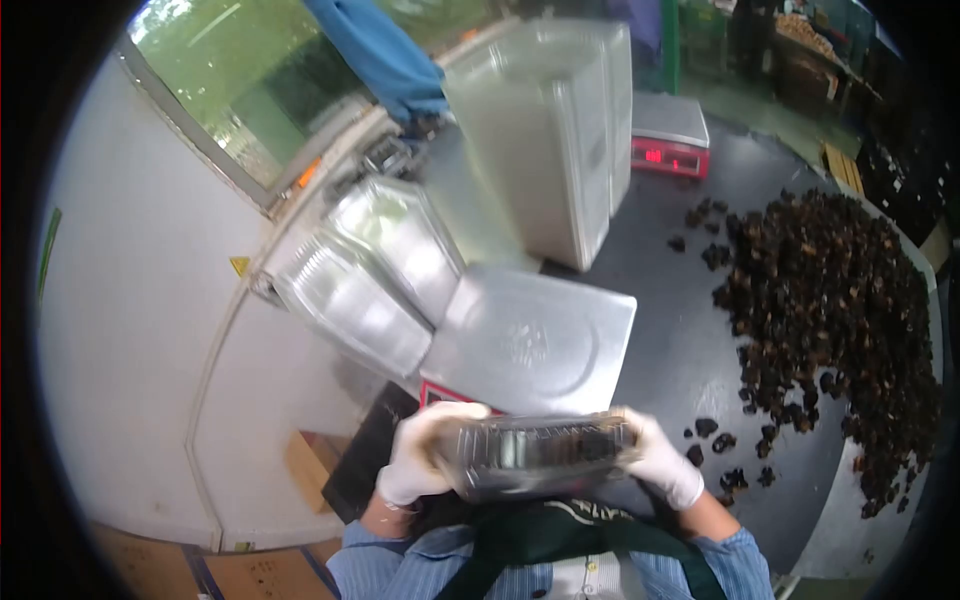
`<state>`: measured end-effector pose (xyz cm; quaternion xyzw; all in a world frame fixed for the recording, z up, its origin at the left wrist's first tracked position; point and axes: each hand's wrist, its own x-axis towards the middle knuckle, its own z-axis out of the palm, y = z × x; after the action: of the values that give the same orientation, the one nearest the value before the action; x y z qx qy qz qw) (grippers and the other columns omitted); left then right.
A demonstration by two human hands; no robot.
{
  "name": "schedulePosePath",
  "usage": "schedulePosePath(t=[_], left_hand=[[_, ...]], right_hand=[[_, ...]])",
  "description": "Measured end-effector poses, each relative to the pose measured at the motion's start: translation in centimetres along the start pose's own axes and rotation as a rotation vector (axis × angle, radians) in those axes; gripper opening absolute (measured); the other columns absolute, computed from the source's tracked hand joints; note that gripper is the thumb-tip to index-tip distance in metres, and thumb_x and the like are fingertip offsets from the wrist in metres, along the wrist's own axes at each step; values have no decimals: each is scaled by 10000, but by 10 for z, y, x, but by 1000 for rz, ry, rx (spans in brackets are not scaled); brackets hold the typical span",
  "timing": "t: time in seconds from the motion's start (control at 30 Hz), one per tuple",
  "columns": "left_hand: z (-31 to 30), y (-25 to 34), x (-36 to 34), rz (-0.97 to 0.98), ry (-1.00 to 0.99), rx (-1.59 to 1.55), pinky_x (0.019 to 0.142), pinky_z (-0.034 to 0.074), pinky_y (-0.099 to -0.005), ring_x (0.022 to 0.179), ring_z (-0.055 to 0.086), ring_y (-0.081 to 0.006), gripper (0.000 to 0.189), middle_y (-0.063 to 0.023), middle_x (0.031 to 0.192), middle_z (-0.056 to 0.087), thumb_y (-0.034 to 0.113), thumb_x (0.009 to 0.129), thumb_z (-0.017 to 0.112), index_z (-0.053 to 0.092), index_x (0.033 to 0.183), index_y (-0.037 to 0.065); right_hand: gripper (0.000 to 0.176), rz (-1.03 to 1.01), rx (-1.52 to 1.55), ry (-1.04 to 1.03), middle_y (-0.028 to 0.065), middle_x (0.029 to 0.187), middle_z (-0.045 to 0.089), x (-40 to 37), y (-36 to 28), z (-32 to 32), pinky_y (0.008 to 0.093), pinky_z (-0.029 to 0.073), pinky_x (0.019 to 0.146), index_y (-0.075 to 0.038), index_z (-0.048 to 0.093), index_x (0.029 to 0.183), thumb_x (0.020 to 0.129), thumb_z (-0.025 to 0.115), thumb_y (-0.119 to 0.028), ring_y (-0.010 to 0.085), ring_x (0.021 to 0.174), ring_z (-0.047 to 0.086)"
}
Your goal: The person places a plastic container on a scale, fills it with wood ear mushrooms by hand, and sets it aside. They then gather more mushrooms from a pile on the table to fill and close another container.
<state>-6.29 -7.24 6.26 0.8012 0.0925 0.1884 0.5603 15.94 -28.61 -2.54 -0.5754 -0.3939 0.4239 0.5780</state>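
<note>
My left hand [420, 455] and right hand [662, 462] clasp the box [540, 452] by its ends. I'd squeeze evenly, keeping it level; the scale [530, 340] sits just beyond the grip.

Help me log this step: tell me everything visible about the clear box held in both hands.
The clear box is a shallow tray of ribbed transparent plastic with dark contents showing through. It sits roughly level, long side across, gripped at its ends by the white-gloved left hand and right hand, just before the steel scale pan.
</note>
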Motion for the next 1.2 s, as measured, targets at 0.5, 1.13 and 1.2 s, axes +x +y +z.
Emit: schedulePosePath(t=[0.5, 1.13, 1.2], left_hand=[[-284, -15, 158, -165, 728, 833, 881, 470, -348, 1036, 603, -273, 507, -204, 1126, 616, 332, 816, 668, 586, 1154, -37], [-322, -59, 85, 45, 1150, 709, 1052, 359, -348, 1199, 477, -249, 380, -173, 1274, 509, 153, 956, 529, 454, 1269, -48], [-262, -32, 81, 78, 943, 807, 1050, 359, -356, 1218, 453, -258, 403, -167, 1309, 471, 153, 970, 501, 401, 1305, -49]], right_hand=[[95, -53, 6, 275, 114, 996, 669, -9, 2, -13, 288, 482, 894, 41, 602, 960, 871, 570, 34, 167, 969, 623], [146, -113, -154, 318, 111, 987, 669, -61, 31, -3, 305, 494, 821, -7, 623, 1006, 867, 588, -31, 205, 928, 639], [158, -139, -234, 308, 110, 982, 664, -69, 39, 8, 335, 493, 827, -25, 626, 1011, 859, 595, -53, 250, 930, 632]])
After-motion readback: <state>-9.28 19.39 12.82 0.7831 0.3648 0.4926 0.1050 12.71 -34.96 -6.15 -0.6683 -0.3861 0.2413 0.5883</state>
